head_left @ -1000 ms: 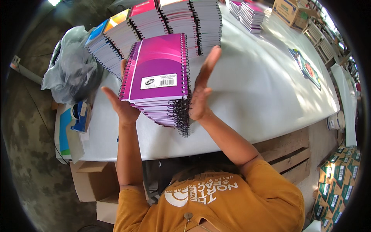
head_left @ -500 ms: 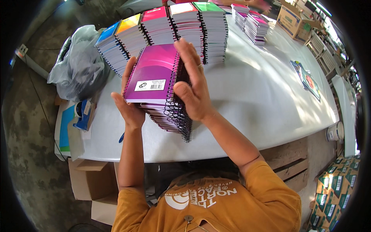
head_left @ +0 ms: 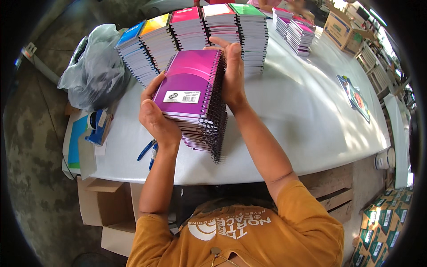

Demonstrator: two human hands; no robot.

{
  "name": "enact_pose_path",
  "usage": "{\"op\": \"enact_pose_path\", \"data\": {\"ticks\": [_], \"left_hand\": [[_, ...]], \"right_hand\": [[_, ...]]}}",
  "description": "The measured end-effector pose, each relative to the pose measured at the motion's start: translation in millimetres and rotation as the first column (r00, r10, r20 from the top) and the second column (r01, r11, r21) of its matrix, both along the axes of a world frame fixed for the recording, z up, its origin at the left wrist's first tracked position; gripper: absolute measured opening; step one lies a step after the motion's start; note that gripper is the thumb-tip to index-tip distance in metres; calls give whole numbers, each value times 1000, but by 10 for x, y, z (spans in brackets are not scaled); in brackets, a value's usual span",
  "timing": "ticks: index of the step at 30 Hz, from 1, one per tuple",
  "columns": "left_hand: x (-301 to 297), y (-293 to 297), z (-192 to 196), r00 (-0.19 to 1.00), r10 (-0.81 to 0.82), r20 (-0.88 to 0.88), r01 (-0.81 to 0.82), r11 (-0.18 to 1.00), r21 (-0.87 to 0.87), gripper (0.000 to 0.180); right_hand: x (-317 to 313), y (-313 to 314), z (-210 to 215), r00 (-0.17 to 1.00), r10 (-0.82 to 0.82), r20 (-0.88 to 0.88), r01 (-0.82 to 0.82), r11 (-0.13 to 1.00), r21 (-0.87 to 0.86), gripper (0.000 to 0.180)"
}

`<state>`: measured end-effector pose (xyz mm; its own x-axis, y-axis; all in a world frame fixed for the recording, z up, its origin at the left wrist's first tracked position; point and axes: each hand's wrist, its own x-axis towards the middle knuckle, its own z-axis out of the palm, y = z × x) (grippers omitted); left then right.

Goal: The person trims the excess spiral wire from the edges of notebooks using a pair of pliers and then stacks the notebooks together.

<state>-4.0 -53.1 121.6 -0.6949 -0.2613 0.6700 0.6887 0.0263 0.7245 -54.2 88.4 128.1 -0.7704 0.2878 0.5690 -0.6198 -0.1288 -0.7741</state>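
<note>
A tall stack of purple spiral notebooks stands between my hands over the near part of the table, its black wire spines on the right. The top notebook has a magenta and purple cover with a white barcode label. My left hand clasps the stack's left side, thumb near the front corner. Against the spiral side presses the palm of my right hand, fingers pointing up and away; part of it is hidden behind the spines. Just behind are notebook stacks with blue, yellow, red, pale and green tops.
On the left lie a grey plastic bag, a blue tape dispenser and blue pen-like items. Pink notebooks and a carton stand far right, near another person. Flat booklets lie rightward. An open box sits below.
The stack has shifted slightly right and turned. My left hand has moved right and lower around it; my right hand has slid along the spines. The blue pen-like items now show more fully.
</note>
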Motion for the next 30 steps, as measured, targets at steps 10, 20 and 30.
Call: {"op": "enact_pose_path", "data": {"ticks": [10, 20, 30], "left_hand": [[91, -57, -104, 996, 63, -70, -57, 995, 87, 88], [867, 241, -1641, 685, -203, 700, -44, 947, 318, 77], [274, -213, -1546, 429, -783, 450, 338, 601, 724, 79]], "right_hand": [[-436, 282, -231, 952, 272, 140, -244, 951, -191, 98], [-515, 323, -1564, 758, 524, 389, -627, 750, 210, 74], [53, 378, -1769, 709, 574, 409, -277, 760, -587, 56]]}}
